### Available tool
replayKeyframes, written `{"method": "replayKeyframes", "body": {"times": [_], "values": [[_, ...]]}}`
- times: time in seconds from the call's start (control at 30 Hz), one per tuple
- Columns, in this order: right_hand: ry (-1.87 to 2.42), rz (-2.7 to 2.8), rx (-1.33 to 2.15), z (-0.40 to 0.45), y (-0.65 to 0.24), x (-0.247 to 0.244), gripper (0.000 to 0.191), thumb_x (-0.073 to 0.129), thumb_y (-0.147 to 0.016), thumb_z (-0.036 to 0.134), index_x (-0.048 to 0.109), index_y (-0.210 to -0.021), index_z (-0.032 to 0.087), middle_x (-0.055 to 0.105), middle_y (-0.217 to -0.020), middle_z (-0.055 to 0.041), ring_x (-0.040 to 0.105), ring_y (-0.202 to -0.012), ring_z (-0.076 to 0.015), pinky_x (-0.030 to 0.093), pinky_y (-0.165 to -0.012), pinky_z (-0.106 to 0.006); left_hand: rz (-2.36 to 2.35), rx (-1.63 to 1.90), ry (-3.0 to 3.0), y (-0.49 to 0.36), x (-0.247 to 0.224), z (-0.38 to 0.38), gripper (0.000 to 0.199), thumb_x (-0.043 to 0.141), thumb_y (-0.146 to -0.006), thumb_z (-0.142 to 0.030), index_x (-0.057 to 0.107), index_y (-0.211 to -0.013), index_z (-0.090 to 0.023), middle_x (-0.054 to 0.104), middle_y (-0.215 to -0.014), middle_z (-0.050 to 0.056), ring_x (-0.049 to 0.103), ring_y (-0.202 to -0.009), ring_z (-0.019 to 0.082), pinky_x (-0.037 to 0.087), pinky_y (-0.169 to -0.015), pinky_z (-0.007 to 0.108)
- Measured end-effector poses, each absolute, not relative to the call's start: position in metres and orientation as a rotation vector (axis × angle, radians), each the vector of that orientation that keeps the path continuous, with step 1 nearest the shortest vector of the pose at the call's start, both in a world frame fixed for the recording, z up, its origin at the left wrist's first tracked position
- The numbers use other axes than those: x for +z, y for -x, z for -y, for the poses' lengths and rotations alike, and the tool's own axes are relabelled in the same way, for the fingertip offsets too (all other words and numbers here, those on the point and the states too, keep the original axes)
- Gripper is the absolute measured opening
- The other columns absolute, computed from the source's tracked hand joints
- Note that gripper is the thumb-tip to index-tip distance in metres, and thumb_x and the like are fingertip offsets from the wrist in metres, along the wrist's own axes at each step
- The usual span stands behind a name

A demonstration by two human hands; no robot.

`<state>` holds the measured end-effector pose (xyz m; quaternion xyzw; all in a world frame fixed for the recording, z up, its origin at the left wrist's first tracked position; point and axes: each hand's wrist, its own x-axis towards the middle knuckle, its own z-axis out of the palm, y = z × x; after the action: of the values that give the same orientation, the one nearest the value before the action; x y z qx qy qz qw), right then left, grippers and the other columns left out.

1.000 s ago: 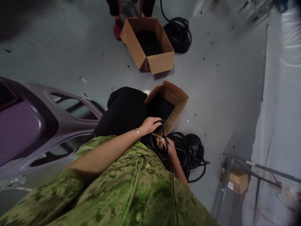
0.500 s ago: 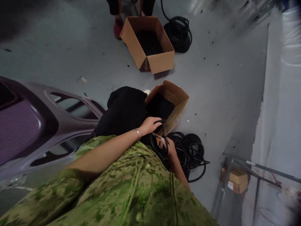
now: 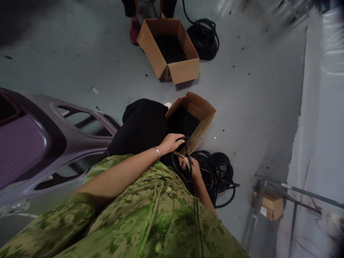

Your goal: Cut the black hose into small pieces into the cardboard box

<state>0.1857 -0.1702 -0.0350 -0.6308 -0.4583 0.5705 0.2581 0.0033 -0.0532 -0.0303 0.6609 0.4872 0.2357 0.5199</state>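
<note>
My left hand (image 3: 170,142) is closed, pinching a length of black tubing (image 3: 187,149) between thumb and fingers. The tubing bends sharply at the fingertips and runs down to my right hand (image 3: 192,167), whose fingers curl round it, partly hidden. Whether it is hollow hose or solid cable I cannot tell. Both hands are over the near edge of an open cardboard box (image 3: 206,123), which leans beside my leg. Small black pieces (image 3: 186,121) fill its bottom. A tangled heap of the same black tubing (image 3: 221,168) lies on the floor just right of my right hand.
Farther off stands another open cardboard box (image 3: 185,71) with black pieces, a coil of black tubing (image 3: 204,39) beside it, and a person's red shoe (image 3: 134,33) to its left. A purple-grey plastic chair (image 3: 67,107) is at left, a metal frame (image 3: 259,204) at lower right.
</note>
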Motion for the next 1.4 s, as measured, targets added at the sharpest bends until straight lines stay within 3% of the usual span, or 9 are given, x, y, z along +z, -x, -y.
{"method": "replayKeyframes", "body": {"times": [0.4,0.8,1.17,1.4], "values": [[1.664,1.096,1.611,0.1713,-0.1798,-0.0342,0.051,0.055,-0.085,0.068,0.059,-0.074,0.019,0.05,-0.053,0.0026,0.048,-0.052,-0.0149,0.038,-0.054,-0.027,-1.155,0.551,-1.587,-0.0027,-0.0271,0.0527,0.03,0.056,-0.09,-0.026,0.076,-0.111,-0.017,0.078,-0.098,0.004,0.07,-0.088,0.02,0.052,-0.084,0.027],[1.723,1.233,1.534,0.169,-0.1831,-0.0332,0.049,0.055,-0.087,0.065,0.054,-0.065,0.021,0.053,-0.053,0.0013,0.05,-0.052,-0.015,0.04,-0.056,-0.027,-1.189,0.549,-1.609,-0.003,-0.0308,0.0532,0.03,0.057,-0.089,-0.027,0.076,-0.112,-0.019,0.078,-0.107,0.005,0.07,-0.099,0.022,0.052,-0.092,0.029],[1.81,1.166,1.505,0.173,-0.1766,-0.036,0.043,0.056,-0.085,0.06,0.058,-0.066,0.021,0.048,-0.046,0.0028,0.047,-0.048,-0.0151,0.041,-0.052,-0.028,-1.163,0.491,-1.627,-0.0014,-0.0308,0.0513,0.028,0.056,-0.088,-0.028,0.078,-0.103,-0.018,0.076,-0.08,0.002,0.067,-0.075,0.018,0.049,-0.073,0.024],[1.767,1.132,1.508,0.1742,-0.1774,-0.0372,0.044,0.055,-0.084,0.061,0.054,-0.064,0.022,0.046,-0.045,0.0037,0.045,-0.045,-0.0138,0.039,-0.05,-0.027,-1.185,0.454,-1.595,-0.0025,-0.0304,0.0513,0.027,0.056,-0.088,-0.028,0.077,-0.102,-0.017,0.075,-0.076,0.002,0.066,-0.071,0.017,0.046,-0.068,0.024]]}}
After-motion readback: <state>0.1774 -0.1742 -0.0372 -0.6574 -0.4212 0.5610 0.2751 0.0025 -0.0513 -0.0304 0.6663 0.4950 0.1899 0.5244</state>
